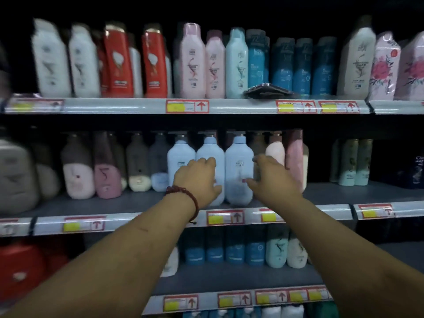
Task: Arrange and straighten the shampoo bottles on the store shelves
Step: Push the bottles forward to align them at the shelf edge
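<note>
Three pale-blue pump bottles are stood side by side on the mid shelf point(142, 204), near its front rail: lt bottle point(180, 161), mid bottle point(212, 152), rt bottle point(238, 161). All three are set upright, long axis vertical, pump heads up, printed faces turned to the front. The mid bottle is gripped by the left hand point(197, 177), w/ the thumb laid across its front low down and the fingers curled over its left side, by the lt bottle. The rt bottle is gripped by the right hand point(273, 180), w/ the thumb pressed on its front and the fingers wrapped round its right flank, tips hidden. Both forearms are stretched fwd and up from the bottom of the view, wrists approx level, backs of hands toward the camera. A dark-red bead bracelet point(183, 191) is worn on the left wrist. A pink bottle point(293, 161) is seen just right of the rt bottle, blurred.
</note>
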Available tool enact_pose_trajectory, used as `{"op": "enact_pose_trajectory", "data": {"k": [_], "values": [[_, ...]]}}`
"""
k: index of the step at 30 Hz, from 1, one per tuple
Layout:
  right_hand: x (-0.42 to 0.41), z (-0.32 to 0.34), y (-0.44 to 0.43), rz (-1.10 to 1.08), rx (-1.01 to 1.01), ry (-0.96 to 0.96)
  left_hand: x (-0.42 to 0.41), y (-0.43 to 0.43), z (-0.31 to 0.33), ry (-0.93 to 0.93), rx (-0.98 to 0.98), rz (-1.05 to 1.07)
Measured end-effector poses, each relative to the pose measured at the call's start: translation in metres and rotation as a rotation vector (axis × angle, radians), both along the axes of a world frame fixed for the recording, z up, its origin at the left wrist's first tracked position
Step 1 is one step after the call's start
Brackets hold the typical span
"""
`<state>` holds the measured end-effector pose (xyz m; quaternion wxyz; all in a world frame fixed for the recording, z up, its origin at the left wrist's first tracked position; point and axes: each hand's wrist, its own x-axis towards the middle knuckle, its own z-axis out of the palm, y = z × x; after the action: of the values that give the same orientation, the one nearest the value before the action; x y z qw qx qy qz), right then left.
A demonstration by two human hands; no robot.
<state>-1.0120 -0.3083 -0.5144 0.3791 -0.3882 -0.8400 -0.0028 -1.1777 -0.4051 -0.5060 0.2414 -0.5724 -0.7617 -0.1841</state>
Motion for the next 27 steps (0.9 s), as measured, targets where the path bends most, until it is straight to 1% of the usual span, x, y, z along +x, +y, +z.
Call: {"op": "enact_pose_trajectory", "data": {"k": [3, 7, 9, 11, 15, 18, 20, 24, 27], "values": [[-0.038, 0.003, -0.033, 0.113, 0.014, -0.019, -0.041, -0.042, 0.000, -0.022, 0.008, 0.080], [-0.101, 0.005, -0.080, 0.304, -0.036, 0.047, -0.093, -0.083, -0.008, -0.115, 0.081, 0.117], [-0.133, 0.002, -0.097, 0.403, -0.099, 0.092, -0.117, -0.095, -0.017, -0.215, 0.117, 0.095], [-0.163, -0.003, -0.106, 0.447, -0.172, 0.130, -0.140, -0.102, -0.026, -0.337, 0.162, 0.072], [-0.213, -0.023, -0.103, 0.431, -0.395, 0.221, -0.182, -0.099, -0.045, -0.593, 0.281, 0.003], [-0.244, -0.039, -0.089, 0.403, -0.530, 0.270, -0.210, -0.084, -0.059, -0.739, 0.297, -0.074], [-0.263, -0.048, -0.079, 0.360, -0.581, 0.312, -0.225, -0.069, -0.067, -0.780, 0.254, -0.108], [-0.300, -0.060, -0.057, 0.245, -0.619, 0.398, -0.249, -0.027, -0.076, -0.776, 0.172, -0.119], [-0.320, -0.062, -0.040, 0.186, -0.662, 0.434, -0.258, 0.000, -0.081, -0.837, 0.135, -0.123]]}}
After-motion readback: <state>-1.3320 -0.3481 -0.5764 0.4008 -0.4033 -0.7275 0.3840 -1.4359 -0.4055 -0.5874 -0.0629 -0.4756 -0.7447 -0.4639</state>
